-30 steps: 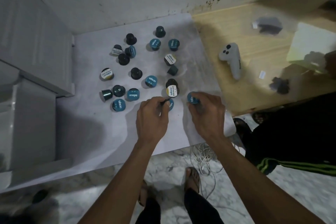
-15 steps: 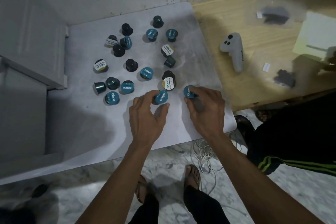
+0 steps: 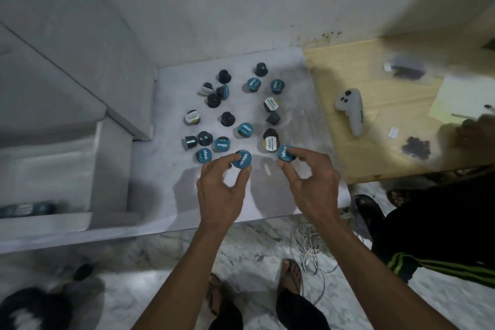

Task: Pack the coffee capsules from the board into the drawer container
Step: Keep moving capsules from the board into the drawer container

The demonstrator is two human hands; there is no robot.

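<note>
left hand [image 3: 222, 185]: pinching a teal capsule [image 3: 242, 159] by its rim, near edge of the pile
right hand [image 3: 308, 177]: same deal, fingertips round another teal cap [image 3: 284, 153] just right of it
rest of the capsules [image 3: 245, 130]: scattered over the white board [image 3: 166, 185], some on their sides, some foil-up
drawer [image 3: 53, 169]: off to the left, a few caps look already in it, bit blurry tbh
how I'd do it: lift straight up first so you don't knock the neighbours, the white-lid one [image 3: 271, 143] is nearly touching the right cap
room: bare board between pile and drawer, easy path left
edges: board's near edge hangs over the floor, a dropped cap rolls off; wood bench [image 3: 375, 153] on the right is clutter, stay clear
</note>
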